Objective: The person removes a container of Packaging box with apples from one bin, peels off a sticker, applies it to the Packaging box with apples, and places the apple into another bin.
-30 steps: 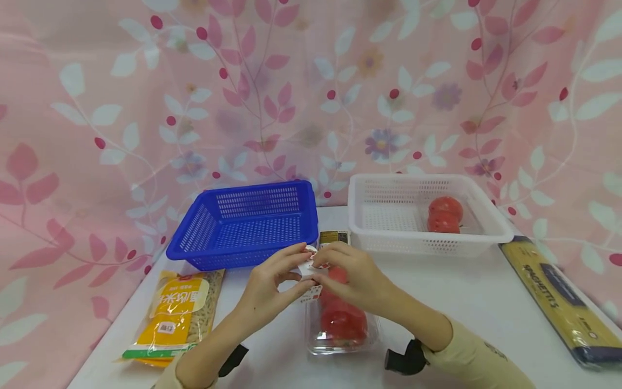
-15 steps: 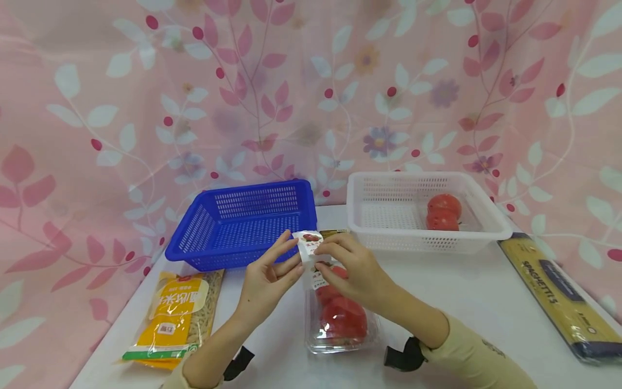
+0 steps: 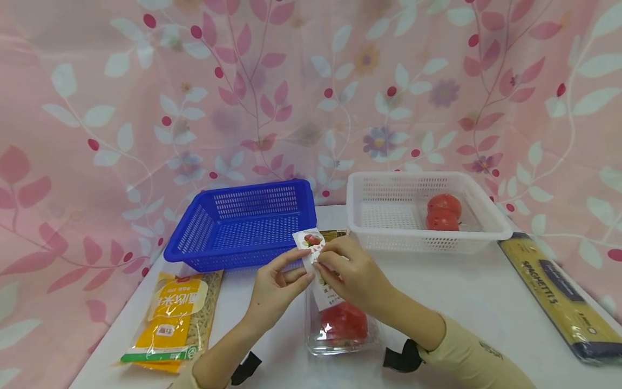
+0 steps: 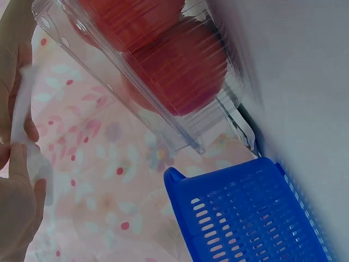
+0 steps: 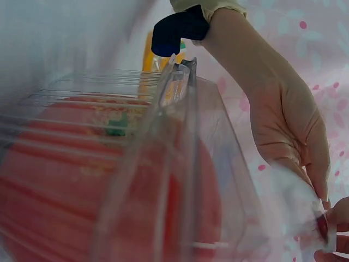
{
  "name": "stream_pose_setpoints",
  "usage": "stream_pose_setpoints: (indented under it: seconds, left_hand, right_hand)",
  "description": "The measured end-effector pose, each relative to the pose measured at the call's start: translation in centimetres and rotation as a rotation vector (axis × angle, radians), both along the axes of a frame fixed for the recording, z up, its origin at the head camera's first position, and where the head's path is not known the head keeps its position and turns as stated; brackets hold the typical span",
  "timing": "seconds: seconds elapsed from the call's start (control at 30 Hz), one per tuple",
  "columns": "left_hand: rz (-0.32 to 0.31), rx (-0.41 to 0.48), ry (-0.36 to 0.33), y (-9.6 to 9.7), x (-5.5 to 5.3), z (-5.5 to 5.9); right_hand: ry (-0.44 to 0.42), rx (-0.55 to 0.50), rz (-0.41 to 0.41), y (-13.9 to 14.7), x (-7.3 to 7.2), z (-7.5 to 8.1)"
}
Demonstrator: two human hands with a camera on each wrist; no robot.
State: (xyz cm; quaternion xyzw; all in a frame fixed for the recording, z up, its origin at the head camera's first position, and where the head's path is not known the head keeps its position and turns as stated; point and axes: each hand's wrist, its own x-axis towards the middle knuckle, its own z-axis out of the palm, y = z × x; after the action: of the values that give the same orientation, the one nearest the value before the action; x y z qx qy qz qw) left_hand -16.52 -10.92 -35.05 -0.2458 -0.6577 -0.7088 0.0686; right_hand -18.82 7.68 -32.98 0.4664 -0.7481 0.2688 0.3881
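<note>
Both hands are over a clear plastic box of tomatoes (image 3: 342,343). A white label strip (image 3: 312,238) with a printed red fruit picture runs between them, its lower end hanging over the box. My left hand (image 3: 273,289) pinches the strip's left edge between thumb and fingers. My right hand (image 3: 358,275) pinches it midway, fingertips curled together. In the left wrist view the strip (image 4: 22,120) appears edge-on beside the box (image 4: 163,117). The right wrist view has the left hand (image 5: 292,134) touching the blurred strip (image 5: 292,199); the right hand (image 5: 341,226) is mostly cut off.
A blue basket (image 3: 243,253) stands behind on the left. A white basket (image 3: 427,237) at the back right holds another box of tomatoes (image 3: 444,212). A yellow pasta bag (image 3: 170,319) lies left, a spaghetti pack (image 3: 559,300) right. Another pack (image 3: 335,234) lies behind the hands.
The label strip, first bunched between the fingers, now extends upward and hangs lower over the box. My left fingers parted half a second ago and now pinch the strip again.
</note>
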Motion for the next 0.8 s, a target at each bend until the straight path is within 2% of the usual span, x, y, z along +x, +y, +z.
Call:
stream_pose_setpoints:
  seconds: [0.27,0.5,0.63,0.8]
  left_hand:
    - [0.059,-0.076,0.120,0.0,-0.2,-0.4]
    - [0.159,-0.177,0.244,-0.1,-0.2,-0.4]
    - [0.185,-0.222,0.309,0.0,0.2,0.1]
    - [0.165,-0.255,0.365,0.5,1.0,1.2]
  right_hand:
    - [0.000,-0.003,0.010,-0.1,-0.1,-0.2]
    - [-0.006,0.012,-0.058,0.2,-0.1,0.1]
    - [-0.011,-0.012,-0.058,0.5,-0.3,0.3]
    - [-0.040,-0.052,-0.045,0.8,-0.6,0.4]
